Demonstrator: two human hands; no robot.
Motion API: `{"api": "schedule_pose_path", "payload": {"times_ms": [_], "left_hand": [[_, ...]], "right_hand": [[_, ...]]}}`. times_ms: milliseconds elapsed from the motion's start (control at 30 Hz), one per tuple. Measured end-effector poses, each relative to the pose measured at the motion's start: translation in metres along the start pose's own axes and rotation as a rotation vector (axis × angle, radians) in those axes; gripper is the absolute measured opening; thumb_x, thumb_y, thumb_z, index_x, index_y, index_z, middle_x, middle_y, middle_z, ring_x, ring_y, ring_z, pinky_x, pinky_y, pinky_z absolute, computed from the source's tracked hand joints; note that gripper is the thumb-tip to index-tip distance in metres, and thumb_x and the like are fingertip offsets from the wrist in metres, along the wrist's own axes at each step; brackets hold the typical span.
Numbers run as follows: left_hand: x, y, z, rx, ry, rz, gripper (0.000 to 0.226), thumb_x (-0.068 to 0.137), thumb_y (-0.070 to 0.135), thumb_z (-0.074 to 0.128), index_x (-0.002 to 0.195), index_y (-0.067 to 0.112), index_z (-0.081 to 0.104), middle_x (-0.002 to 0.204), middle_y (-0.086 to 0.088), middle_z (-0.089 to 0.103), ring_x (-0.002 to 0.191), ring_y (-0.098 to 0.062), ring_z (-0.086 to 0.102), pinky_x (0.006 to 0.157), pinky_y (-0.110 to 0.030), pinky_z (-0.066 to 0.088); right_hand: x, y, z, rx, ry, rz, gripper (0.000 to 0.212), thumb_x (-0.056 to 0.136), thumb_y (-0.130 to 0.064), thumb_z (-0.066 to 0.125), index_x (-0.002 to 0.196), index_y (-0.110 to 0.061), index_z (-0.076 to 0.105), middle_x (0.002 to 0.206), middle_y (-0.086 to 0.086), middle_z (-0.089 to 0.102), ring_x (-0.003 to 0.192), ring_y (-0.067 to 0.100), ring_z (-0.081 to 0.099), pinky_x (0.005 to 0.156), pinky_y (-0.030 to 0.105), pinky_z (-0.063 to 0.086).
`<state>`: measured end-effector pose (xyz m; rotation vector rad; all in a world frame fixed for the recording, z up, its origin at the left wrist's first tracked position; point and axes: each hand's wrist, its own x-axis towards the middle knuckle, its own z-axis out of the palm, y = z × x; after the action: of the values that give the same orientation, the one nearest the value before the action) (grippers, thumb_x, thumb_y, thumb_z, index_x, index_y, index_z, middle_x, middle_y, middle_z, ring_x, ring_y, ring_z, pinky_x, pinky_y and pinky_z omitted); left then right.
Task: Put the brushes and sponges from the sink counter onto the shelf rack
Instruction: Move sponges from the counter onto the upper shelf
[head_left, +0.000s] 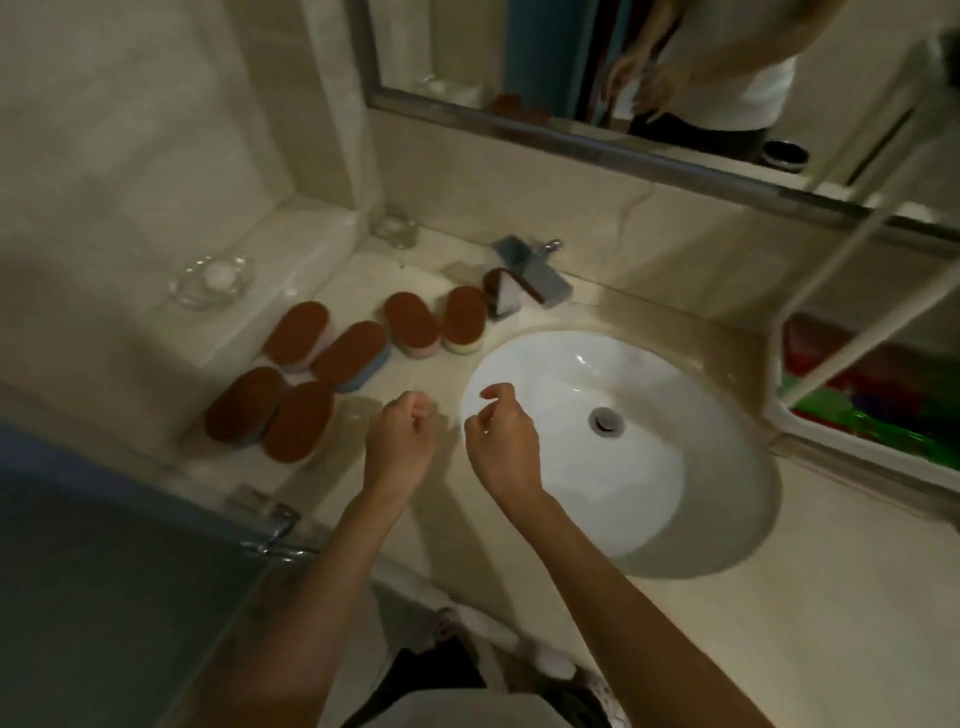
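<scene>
Several oval sponges with brown scrub tops lie on the counter left of the sink: a near pair (244, 402) (298, 421), a middle pair (297, 332) (349, 353) and two farther ones (410, 319) (464, 319). A rectangular sponge (503, 297) leans against the faucet (530, 270). My left hand (400, 436) hovers over the counter beside the near sponges, fingers loosely curled and holding nothing. My right hand (501, 441) hangs over the basin's left rim, fingers loosely curled, also holding nothing. The white shelf rack (852, 291) stands at the right with colourful items on it.
The white round sink (675, 493) fills the middle of the counter. A glass soap dish (212, 280) and a small glass holder (396, 228) sit on the left ledge. A mirror (597, 67) hangs above. A glass panel with metal hinge (270, 530) is at lower left.
</scene>
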<state>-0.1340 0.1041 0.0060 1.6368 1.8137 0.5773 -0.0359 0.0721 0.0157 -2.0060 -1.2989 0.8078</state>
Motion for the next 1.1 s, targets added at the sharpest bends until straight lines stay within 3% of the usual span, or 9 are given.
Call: {"api": "schedule_pose_path", "payload": {"times_ms": [167,300,400,500,567,667,733,867,1100], "left_hand": [[0.04,-0.081,-0.063,-0.019,0.116,-0.165,0.031,0.092,0.002,0.041,0.118,0.002,0.06,0.124,-0.018,0.061,0.116,-0.033,0.056,0.096,-0.036,0.043],[0.067,-0.135,-0.095,0.057,0.102,-0.262,0.038,0.091,-0.003,0.039,0.127,0.001,0.052,0.134,-0.021,0.049,0.124,-0.035,0.047,0.103,-0.041,0.038],[0.081,-0.159,-0.103,0.143,0.037,-0.254,0.048,0.091,0.0,0.044,0.139,0.002,0.038,0.146,-0.02,0.036,0.136,-0.034,0.033,0.112,-0.043,0.029],[0.089,-0.171,-0.106,0.182,-0.031,-0.282,0.067,0.09,0.014,0.053,0.147,0.006,0.02,0.154,-0.019,0.02,0.142,-0.035,0.02,0.114,-0.045,0.024],[0.092,-0.174,-0.108,0.228,-0.026,-0.272,0.075,0.086,0.02,0.061,0.147,0.007,0.018,0.152,-0.02,0.022,0.14,-0.036,0.022,0.112,-0.047,0.025],[0.094,-0.178,-0.111,0.289,-0.008,-0.302,0.087,0.075,0.029,0.071,0.145,0.011,0.022,0.147,-0.019,0.027,0.136,-0.038,0.026,0.109,-0.05,0.031],[0.093,-0.176,-0.111,0.334,-0.053,-0.363,0.099,0.073,0.035,0.073,0.147,0.009,0.013,0.152,-0.02,0.017,0.14,-0.039,0.016,0.113,-0.05,0.024],[0.095,-0.161,-0.108,0.292,-0.082,-0.408,0.111,0.076,0.038,0.071,0.148,0.004,-0.005,0.157,-0.019,-0.001,0.145,-0.037,0.003,0.117,-0.048,0.016],[0.092,-0.156,-0.092,0.184,0.074,-0.382,0.1,0.074,0.023,0.076,0.146,0.001,0.01,0.148,-0.022,0.027,0.137,-0.039,0.028,0.109,-0.049,0.031]], "right_hand": [[0.006,-0.046,0.081,-0.147,-0.204,-0.138,0.034,0.091,-0.013,0.048,0.124,-0.006,0.047,0.114,0.017,0.062,0.103,0.035,0.059,0.087,0.039,0.046],[0.018,-0.065,0.13,-0.36,-0.436,-0.236,0.048,0.092,-0.017,0.046,0.138,-0.014,0.036,0.126,0.018,0.046,0.112,0.04,0.052,0.093,0.043,0.043],[0.027,-0.078,0.157,-0.472,-0.564,-0.258,0.057,0.094,-0.02,0.045,0.147,-0.025,0.024,0.145,0.019,0.027,0.126,0.04,0.037,0.103,0.046,0.035],[0.03,-0.085,0.178,-0.554,-0.598,-0.258,0.055,0.095,-0.023,0.043,0.147,-0.03,0.024,0.157,0.019,0.005,0.139,0.041,0.02,0.111,0.05,0.026],[0.032,-0.086,0.187,-0.576,-0.606,-0.243,0.05,0.097,-0.026,0.042,0.145,-0.028,0.029,0.158,0.018,-0.001,0.143,0.041,0.009,0.114,0.052,0.021],[0.033,-0.08,0.195,-0.586,-0.522,-0.254,0.038,0.095,-0.025,0.044,0.132,-0.016,0.046,0.155,0.017,0.012,0.141,0.041,0.015,0.114,0.052,0.021],[0.034,-0.074,0.196,-0.591,-0.42,-0.259,0.034,0.094,-0.026,0.047,0.122,-0.009,0.056,0.151,0.015,0.02,0.137,0.04,0.022,0.113,0.05,0.022],[0.036,-0.067,0.189,-0.576,-0.377,-0.196,0.055,0.088,-0.036,0.057,0.131,-0.003,0.045,0.151,0.015,0.017,0.134,0.038,0.026,0.112,0.047,0.026],[0.04,-0.052,0.176,-0.568,-0.408,-0.134,0.04,0.087,-0.027,0.06,0.119,-0.005,0.053,0.134,0.017,0.033,0.116,0.036,0.041,0.101,0.042,0.038]]}}
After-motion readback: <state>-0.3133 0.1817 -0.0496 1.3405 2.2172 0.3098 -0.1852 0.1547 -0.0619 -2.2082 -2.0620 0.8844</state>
